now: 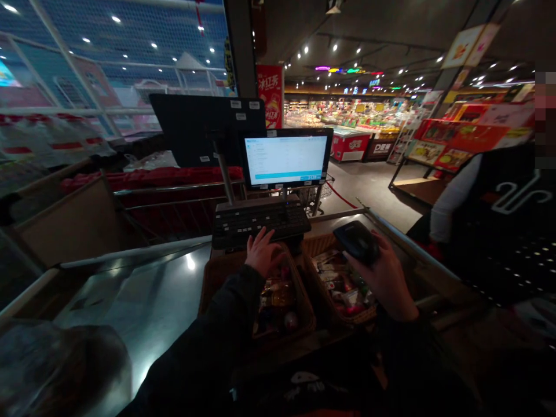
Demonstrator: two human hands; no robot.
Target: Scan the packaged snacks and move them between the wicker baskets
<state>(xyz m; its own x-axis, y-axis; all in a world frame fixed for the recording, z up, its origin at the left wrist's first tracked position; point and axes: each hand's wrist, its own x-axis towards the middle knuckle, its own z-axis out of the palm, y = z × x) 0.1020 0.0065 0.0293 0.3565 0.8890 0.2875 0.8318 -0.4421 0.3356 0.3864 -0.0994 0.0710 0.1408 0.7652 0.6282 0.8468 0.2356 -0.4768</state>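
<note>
My right hand (388,279) is wrapped round a black handheld barcode scanner (357,241), held above the right wicker basket (361,315). Small colourful packaged goods (337,281) fill that basket. My left hand (262,252) hovers with its fingers spread, holding nothing, at the near edge of a black keyboard (260,223). Whether its fingertips touch the keys I cannot tell. Under it stands the left wicker basket (309,317), with bottles and small items (280,294) inside. Behind the keyboard, a lit checkout screen (286,159) shows a list with a blue bar.
A dark second monitor (208,130) stands behind, facing away. To the left is a metal counter (165,301), with a clear plastic bag (65,365) at its near end. A person in dark clothing (506,214) is close by on the right. Shopping carts (178,202) stand beyond the counter.
</note>
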